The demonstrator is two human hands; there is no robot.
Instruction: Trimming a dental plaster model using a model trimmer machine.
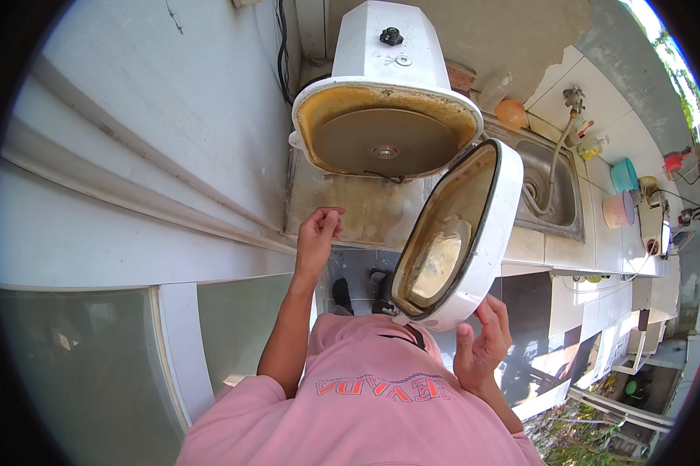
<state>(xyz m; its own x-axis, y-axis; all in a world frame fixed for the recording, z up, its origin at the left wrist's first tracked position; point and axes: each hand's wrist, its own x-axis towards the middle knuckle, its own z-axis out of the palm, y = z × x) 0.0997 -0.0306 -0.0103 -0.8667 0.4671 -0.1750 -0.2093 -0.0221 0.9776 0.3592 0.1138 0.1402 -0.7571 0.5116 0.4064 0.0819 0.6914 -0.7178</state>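
Note:
A white disc-grinding machine [400, 58] stands on the counter, a black knob on its top. Its front is uncovered, and a flat grey disc [342, 140] shows inside the yellow-stained housing. The white front door [501, 202] of the machine hangs open to the right, with a dark seal round its rim and pale residue inside. My left hand [319, 237] is over the counter's front edge, fingers curled in, with nothing visible in them. Beside the door's lower outer side is my right hand [482, 349], thumb and fingers apart. Its fingertips are close to the door; contact is unclear.
Right of the machine is a steel sink [575, 213] with a hose [556, 175] running from the tap [574, 99]. An orange round object [511, 114], a turquoise tub [623, 175] and a pink tub [618, 210] stand around it. A pale wall [163, 116] borders the left.

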